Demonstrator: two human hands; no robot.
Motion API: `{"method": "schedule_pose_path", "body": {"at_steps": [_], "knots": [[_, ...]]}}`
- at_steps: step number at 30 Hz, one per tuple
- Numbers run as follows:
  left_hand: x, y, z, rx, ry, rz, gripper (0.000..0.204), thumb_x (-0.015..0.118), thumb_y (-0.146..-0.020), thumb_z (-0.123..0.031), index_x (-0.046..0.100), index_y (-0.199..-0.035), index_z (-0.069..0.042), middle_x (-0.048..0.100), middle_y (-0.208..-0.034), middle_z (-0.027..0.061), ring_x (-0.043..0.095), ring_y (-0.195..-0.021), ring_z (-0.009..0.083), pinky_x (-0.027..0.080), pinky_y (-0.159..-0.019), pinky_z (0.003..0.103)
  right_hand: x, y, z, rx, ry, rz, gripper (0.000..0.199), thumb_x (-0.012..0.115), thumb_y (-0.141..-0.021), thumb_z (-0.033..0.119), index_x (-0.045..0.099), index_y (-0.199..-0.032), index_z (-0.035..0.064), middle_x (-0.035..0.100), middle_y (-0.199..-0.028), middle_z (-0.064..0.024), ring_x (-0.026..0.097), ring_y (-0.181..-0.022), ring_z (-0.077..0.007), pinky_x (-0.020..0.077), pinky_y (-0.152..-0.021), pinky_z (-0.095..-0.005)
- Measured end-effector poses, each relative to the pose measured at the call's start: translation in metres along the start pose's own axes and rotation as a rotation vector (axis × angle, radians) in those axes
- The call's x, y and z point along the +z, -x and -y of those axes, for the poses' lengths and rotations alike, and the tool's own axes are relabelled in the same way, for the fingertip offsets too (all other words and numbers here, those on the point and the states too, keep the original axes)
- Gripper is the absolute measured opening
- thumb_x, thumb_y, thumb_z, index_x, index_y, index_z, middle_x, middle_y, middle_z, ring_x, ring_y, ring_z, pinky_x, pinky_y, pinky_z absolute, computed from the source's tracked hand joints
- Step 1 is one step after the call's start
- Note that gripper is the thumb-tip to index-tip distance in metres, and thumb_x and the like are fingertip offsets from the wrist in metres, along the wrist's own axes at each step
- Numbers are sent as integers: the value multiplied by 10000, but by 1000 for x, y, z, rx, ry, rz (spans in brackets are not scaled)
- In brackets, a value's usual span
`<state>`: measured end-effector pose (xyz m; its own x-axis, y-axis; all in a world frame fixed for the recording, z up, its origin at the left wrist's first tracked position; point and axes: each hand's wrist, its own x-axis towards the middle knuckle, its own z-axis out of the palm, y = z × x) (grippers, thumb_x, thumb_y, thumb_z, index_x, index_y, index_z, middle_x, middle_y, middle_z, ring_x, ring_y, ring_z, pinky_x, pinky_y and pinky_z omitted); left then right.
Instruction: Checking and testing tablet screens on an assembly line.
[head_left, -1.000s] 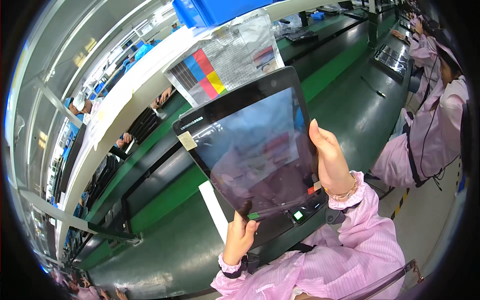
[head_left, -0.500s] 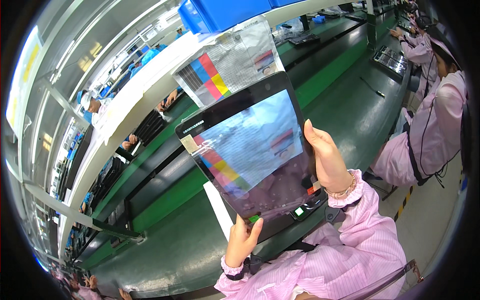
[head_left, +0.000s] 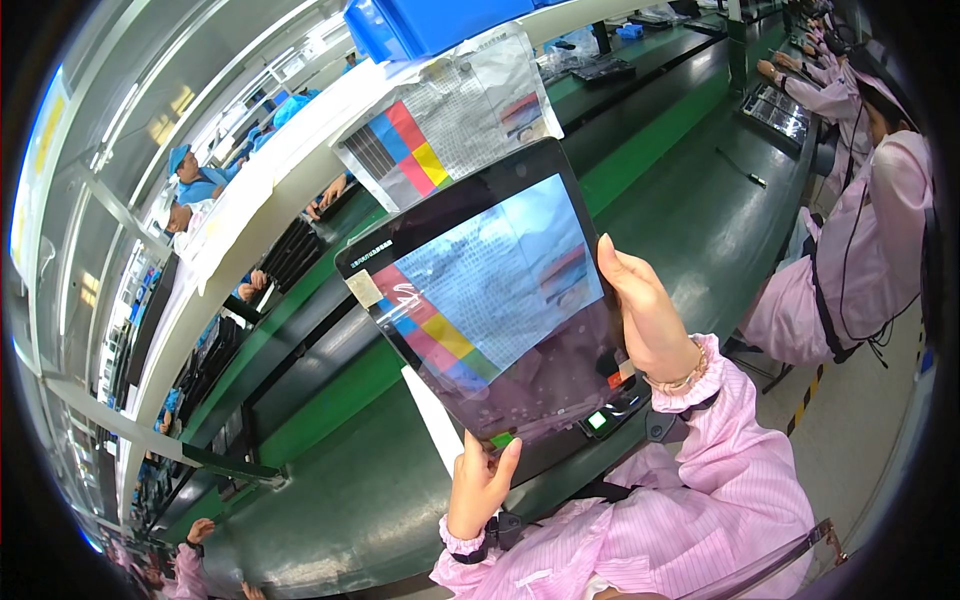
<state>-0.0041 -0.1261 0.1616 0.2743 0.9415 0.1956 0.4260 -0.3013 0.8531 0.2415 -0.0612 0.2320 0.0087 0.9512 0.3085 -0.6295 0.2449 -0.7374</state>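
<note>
Nearest the viewer, two forearms in pink striped sleeves rise from the lower edge, and between them the person holds a black tablet (head_left: pixel 490 310) tilted up in front of the face, above the green workbench (head_left: pixel 330 500). The left hand (head_left: pixel 480 485) pinches the tablet's lower edge, thumb on the front glass and fingers curled behind it; the right hand (head_left: pixel 645 315) clasps the right edge, thumb side towards the screen and fingers wrapped out of sight behind. The screen is lit and shows a live camera picture: a grey sheet with diagonal colour blocks in red, blue, yellow and green. That picture matches the printed colour test chart (head_left: pixel 450 125) hanging just beyond the tablet's top edge, under a blue bin (head_left: pixel 430 20) on the white shelf. Judging by this, the tablet's camera is already aimed and showing the chart, so a camera check looks well under way; putting the tablet down appears yet to be done. Below the tablet, on the bench, sit a white strip of paper (head_left: pixel 435 420) and a small dark device with a green light (head_left: pixel 600 420). Farther right, co-workers in pink smocks (head_left: pixel 860 240) sit along the same bench. Far left, across the line, workers in blue caps (head_left: pixel 185 180) face the other way
</note>
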Motion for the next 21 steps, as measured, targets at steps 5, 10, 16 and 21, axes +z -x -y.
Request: {"method": "schedule_pose_path", "body": {"at_steps": [5,10,16,21], "knots": [[1,0,1,-54,-7,-37,534,605,-921,-167,349,-1343,37,673,-814,129,549,-560,120,430,-513,256,-1,-1,0,62,-46,10,421,412,-1023,330,612,-1131,-25,642,-1122,-63,592,-991,-121,444,-886,-265],[1,0,3,-23,37,-30,516,596,-926,-169,359,-1336,36,674,-819,142,575,-564,149,443,-523,267,0,-3,-2,42,29,-57,414,419,-1020,329,614,-1130,-19,642,-1129,-63,582,-1007,-130,419,-919,-275],[2,-1,7,-64,88,-26,490,590,-931,-181,379,-1318,34,673,-827,147,599,-594,169,457,-547,275,-2,-4,0,55,-4,12,437,405,-1025,338,587,-1171,-32,633,-1131,-68,594,-1008,-116,463,-890,-267],[3,-3,9,-94,107,-36,479,585,-935,-182,384,-1314,31,675,-832,148,635,-647,192,475,-577,284,-2,-4,-2,15,-57,9,417,409,-1023,330,613,-1124,-21,644,-1122,-70,586,-1004,-131,424,-920,-275]]}}
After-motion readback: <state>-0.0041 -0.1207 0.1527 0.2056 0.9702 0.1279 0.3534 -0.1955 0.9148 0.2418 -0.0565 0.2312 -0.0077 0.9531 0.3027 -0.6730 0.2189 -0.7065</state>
